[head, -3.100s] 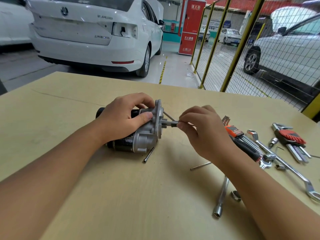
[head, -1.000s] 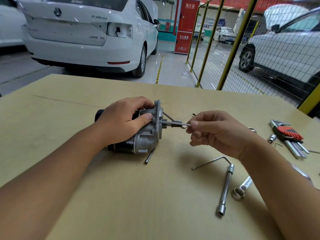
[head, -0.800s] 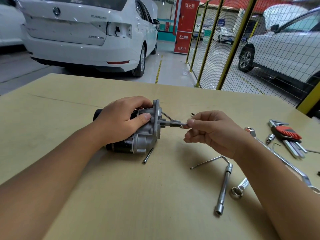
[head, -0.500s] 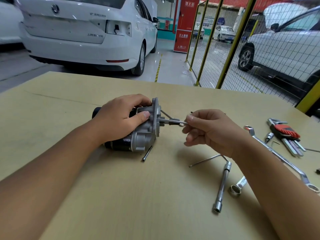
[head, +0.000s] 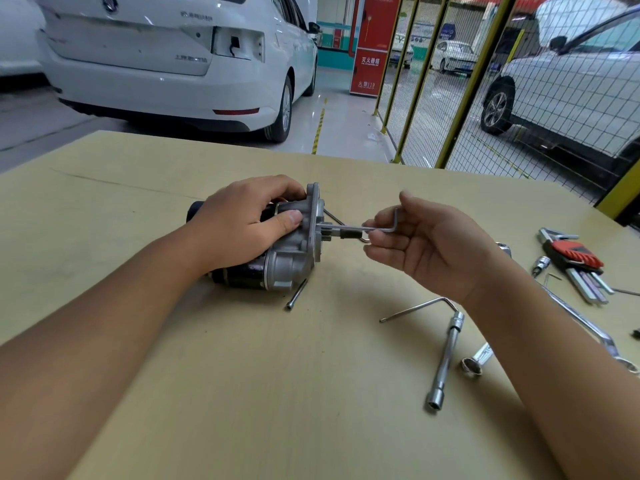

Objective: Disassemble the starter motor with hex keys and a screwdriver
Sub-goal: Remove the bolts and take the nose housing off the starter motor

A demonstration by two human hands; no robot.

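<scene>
Both hands busy: left hand (head: 239, 233) gripped the starter motor (head: 277, 251), lying lengthwise left-right on the surface (head: 242, 393), flange facing right; right hand (head: 429, 247) pinched a hex key (head: 377, 227), long arm horizontal into the flange.

Behind the table (head: 242, 410), a white sedan (head: 166, 60) parked tail-on, with its right tail lamp missing from the socket. Farther back a red cabinet (head: 369, 46) with white lettering, standing against a teal-trimmed wall. To the right, a yellow-framed wire mesh fence (head: 460, 81) running away along the grey floor, a white SUV (head: 571, 88) behind it, and a small white car (head: 453, 55) well beyond. On the table near the right edge: a T-shaped socket wrench (head: 445, 362) lying flat, a loose socket (head: 542, 264), and a long double-ended ring spanner (head: 588, 327) partly hidden.
</scene>
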